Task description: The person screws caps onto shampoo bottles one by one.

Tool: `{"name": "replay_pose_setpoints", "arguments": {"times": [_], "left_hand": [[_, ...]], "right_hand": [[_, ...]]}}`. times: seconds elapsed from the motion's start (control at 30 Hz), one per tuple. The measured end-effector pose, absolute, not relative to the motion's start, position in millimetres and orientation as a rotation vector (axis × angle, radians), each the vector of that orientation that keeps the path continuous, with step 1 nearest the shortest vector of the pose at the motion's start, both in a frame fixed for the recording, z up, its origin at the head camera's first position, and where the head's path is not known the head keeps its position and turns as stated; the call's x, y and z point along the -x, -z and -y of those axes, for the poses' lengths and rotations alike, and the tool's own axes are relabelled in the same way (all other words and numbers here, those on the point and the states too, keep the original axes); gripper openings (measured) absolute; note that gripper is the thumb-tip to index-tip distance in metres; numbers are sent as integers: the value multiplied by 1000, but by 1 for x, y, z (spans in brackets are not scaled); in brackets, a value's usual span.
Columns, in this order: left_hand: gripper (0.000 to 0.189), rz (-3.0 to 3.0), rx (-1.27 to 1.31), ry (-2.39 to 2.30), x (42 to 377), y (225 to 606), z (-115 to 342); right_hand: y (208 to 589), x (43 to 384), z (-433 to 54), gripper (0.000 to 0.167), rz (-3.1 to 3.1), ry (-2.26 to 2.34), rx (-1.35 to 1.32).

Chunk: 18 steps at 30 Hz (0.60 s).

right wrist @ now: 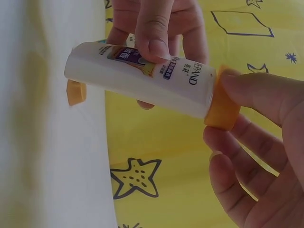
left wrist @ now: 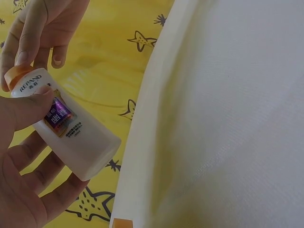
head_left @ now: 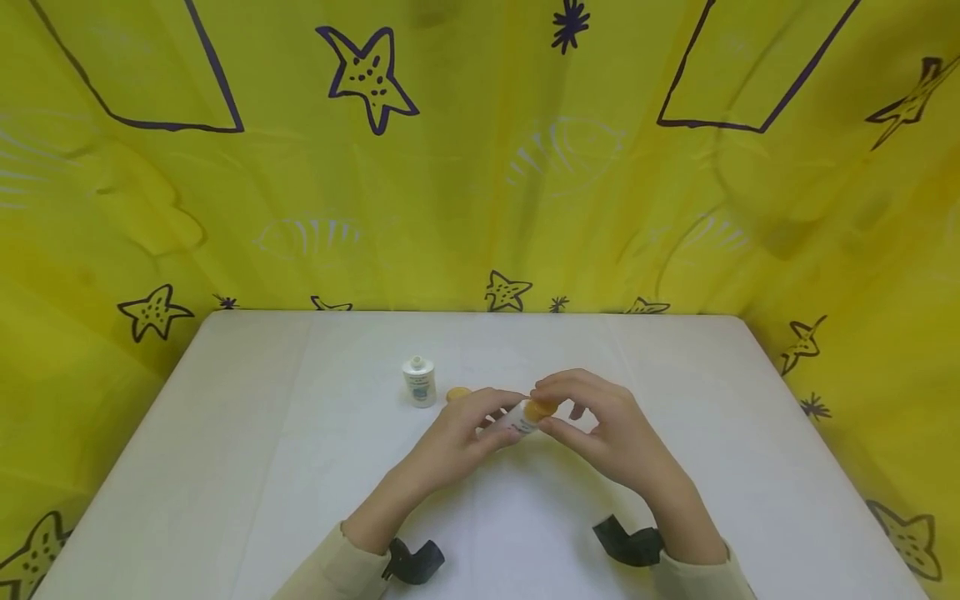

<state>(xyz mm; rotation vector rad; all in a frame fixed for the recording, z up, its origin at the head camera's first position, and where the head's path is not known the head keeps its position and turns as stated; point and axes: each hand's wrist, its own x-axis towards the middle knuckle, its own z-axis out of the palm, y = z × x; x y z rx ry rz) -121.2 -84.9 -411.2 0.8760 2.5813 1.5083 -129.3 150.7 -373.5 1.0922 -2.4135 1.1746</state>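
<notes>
Above the table, my left hand (head_left: 459,433) grips a white plastic bottle (left wrist: 80,137) with a "REPAND" label, thumb across its front and fingers behind. The bottle lies tilted, its orange cap (right wrist: 223,102) toward my right hand (head_left: 611,421). Thumb and fingers of that right hand pinch the cap, which sits on the bottle's neck. Farther back, left of my hands, a second white bottle (head_left: 420,386) stands upright without a cap, its small spout showing. Beside it a loose orange cap (head_left: 458,392) lies on the table, partly hidden by my left hand in the head view.
The white-covered table (head_left: 225,467) spreads around both hands. A yellow curtain (head_left: 450,183) printed with starfish and fish hangs behind it and along both sides. Dark camera mounts (head_left: 417,562) are worn at the wrists.
</notes>
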Motion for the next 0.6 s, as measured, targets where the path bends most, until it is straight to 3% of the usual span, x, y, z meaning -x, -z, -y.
{"name": "replay_pose_setpoints", "arguments": {"times": [0.6], "left_hand": [[39,-2575,-870,-1501,124,412,87]], "right_hand": [[370,127,-154,39,2416,-1184,-1130]]}}
